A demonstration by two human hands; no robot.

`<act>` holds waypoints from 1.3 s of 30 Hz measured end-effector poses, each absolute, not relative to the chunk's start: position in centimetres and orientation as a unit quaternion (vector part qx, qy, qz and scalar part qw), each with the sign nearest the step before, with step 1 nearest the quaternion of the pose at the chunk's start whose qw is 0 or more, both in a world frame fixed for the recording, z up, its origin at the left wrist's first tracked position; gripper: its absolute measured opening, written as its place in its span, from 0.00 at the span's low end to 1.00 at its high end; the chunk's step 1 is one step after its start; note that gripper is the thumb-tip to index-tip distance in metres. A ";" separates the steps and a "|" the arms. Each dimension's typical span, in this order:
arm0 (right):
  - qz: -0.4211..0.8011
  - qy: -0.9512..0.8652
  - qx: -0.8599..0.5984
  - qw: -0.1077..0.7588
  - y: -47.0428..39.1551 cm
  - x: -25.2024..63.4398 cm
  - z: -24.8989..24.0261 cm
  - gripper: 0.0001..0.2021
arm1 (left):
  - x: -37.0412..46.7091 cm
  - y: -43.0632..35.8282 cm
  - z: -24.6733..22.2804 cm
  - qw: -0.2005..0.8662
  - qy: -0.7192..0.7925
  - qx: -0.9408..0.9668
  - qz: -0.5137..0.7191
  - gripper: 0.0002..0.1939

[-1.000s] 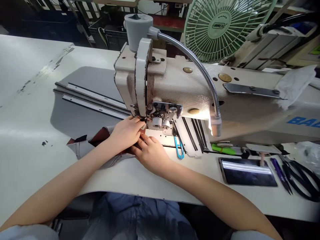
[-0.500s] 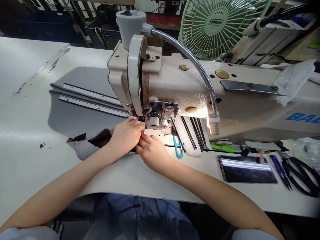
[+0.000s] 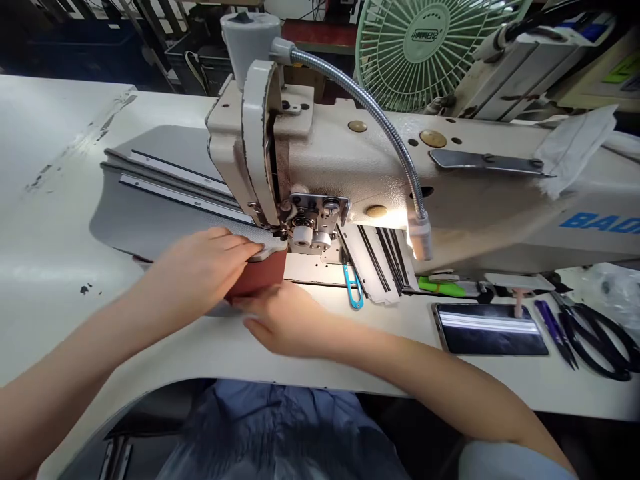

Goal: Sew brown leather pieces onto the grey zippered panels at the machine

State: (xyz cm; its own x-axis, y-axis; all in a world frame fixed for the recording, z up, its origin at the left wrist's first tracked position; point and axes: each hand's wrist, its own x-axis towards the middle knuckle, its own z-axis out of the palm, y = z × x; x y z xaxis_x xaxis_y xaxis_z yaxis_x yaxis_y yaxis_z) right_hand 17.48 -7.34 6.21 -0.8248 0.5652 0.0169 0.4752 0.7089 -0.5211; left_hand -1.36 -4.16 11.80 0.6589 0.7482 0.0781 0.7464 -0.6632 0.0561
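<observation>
Grey fabric (image 3: 153, 223) with dark-red layer (image 3: 260, 273) — at cream metal sewing machine (image 3: 345, 163); left fingers (image 3: 245, 252) on grey edge, right fingers (image 3: 256, 303) at red, grips unclear — puckering possible from uneven tension.

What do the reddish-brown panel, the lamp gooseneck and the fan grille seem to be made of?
Reddish-brown panel: perhaps leather or fabric, matte; no weave is discernible. Lamp gooseneck: probably metal, shiny, with silvery ribs. Fan grille: likely plastic, satin, evenly pale green.

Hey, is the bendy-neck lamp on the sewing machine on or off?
On: the lamp glows at its lower end, and a bright patch lights the sewing machine beside it.
</observation>
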 end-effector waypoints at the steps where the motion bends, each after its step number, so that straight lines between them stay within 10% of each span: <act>1: 0.224 -0.933 -0.267 0.091 -8.5 17.8 5.3 0.20 | -1.1 -4.6 11.1 0.014 0.402 0.913 0.067 0.17; 39: 0.010 -0.924 -0.375 0.079 -7.7 15.9 1.7 0.27 | -1.2 1.4 4.5 0.075 0.302 0.939 0.144 0.14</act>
State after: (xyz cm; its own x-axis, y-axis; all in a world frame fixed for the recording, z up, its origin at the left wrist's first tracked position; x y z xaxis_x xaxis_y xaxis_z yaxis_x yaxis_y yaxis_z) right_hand 15.89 -7.71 1.73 -0.7061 0.6944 0.1388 0.6911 0.7185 -0.0786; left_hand -1.19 1.35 4.46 0.7763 0.5884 0.2264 0.5453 -0.8069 0.2273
